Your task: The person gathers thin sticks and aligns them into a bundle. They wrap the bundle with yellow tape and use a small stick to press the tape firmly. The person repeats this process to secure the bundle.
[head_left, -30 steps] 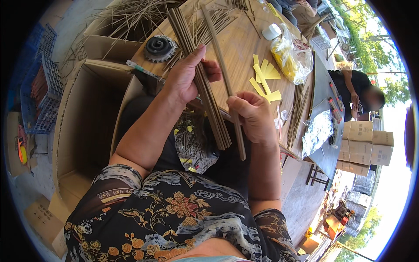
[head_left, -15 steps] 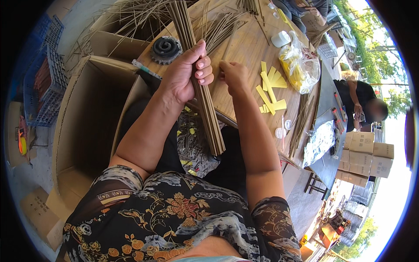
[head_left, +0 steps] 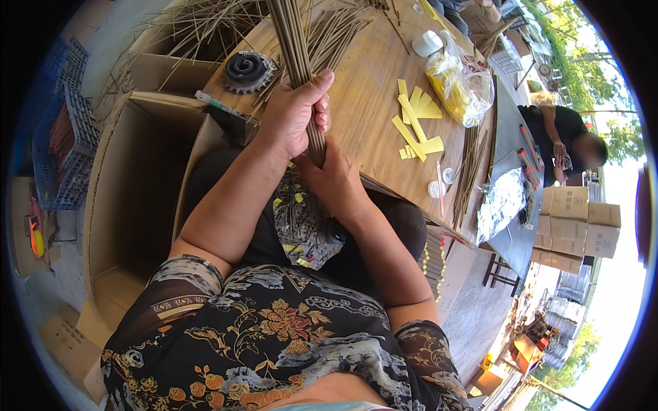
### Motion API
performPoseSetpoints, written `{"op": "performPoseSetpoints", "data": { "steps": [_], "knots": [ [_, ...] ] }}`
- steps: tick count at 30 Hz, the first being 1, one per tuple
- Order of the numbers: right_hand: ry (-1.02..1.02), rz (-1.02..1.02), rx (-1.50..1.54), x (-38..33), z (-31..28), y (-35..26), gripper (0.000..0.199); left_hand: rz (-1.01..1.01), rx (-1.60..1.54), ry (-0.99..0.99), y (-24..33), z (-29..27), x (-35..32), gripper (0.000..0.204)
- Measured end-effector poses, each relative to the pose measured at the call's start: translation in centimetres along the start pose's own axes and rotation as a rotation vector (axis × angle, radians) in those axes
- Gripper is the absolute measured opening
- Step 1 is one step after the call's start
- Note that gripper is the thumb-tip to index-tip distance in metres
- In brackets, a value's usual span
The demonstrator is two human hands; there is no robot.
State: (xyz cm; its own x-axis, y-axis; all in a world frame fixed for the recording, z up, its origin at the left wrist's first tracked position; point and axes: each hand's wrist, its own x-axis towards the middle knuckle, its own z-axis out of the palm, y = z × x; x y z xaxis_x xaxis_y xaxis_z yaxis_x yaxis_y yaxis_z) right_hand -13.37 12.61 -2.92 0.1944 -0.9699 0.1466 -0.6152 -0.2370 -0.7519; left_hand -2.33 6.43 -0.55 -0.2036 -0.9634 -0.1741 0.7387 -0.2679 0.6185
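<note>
A bundle of thin brown sticks [head_left: 290, 38] stands slanted before me, its upper part reaching past the table's far left. My left hand [head_left: 293, 113] is closed round the middle of the bundle, thumb on top. Just below it, my right hand [head_left: 334, 177] wraps the bundle's lower end, which is hidden in the palm. Beyond my hands, more loose brown sticks [head_left: 337, 42] lie on the wooden table [head_left: 373, 89]. Yellow paper strips [head_left: 418, 118] are spread to the right.
An open cardboard box [head_left: 137, 185] stands at my left. A black coil in a ridged dish [head_left: 247, 70] sits on the table's left edge. Right of the strips are a white jar [head_left: 426, 44] and a plastic bag of yellow material [head_left: 458, 85]. Another person [head_left: 569, 147] works at far right.
My right hand has come from the tabletop to the lower end of the bundle and closed on it. The left hand has shifted slightly nearer with its grip kept.
</note>
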Motion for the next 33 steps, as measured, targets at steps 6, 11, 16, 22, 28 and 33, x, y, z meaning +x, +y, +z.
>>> {"op": "performPoseSetpoints", "data": {
  "steps": [6,11,16,22,28,33],
  "knots": [
    [-0.615,0.66,1.178,-1.1,-3.5,-2.7,0.022,-0.122,-0.328,-0.306,0.9,-1.5,1.0,0.026],
    [-0.181,0.309,0.007,-1.5,-1.1,-1.4,0.023,0.025,-0.004,0.055,0.3,-0.2,0.4,0.028],
    [-0.568,0.599,0.952,-1.5,-2.9,-2.1,0.022,-0.116,-0.274,-0.29,0.9,-1.3,0.8,0.028],
    [-0.254,0.35,0.147,-1.4,-1.7,-2.1,0.028,-0.034,-0.058,-0.047,0.9,-0.4,0.4,0.025],
    [-0.284,0.306,0.147,-1.6,-1.8,-1.4,0.029,-0.052,-0.085,-0.041,0.4,-0.5,0.2,0.028],
    [-0.629,0.574,1.045,-1.5,-3.3,-1.8,0.021,-0.131,-0.244,-0.492,0.8,-0.6,-0.1,0.028]
  ]
}}
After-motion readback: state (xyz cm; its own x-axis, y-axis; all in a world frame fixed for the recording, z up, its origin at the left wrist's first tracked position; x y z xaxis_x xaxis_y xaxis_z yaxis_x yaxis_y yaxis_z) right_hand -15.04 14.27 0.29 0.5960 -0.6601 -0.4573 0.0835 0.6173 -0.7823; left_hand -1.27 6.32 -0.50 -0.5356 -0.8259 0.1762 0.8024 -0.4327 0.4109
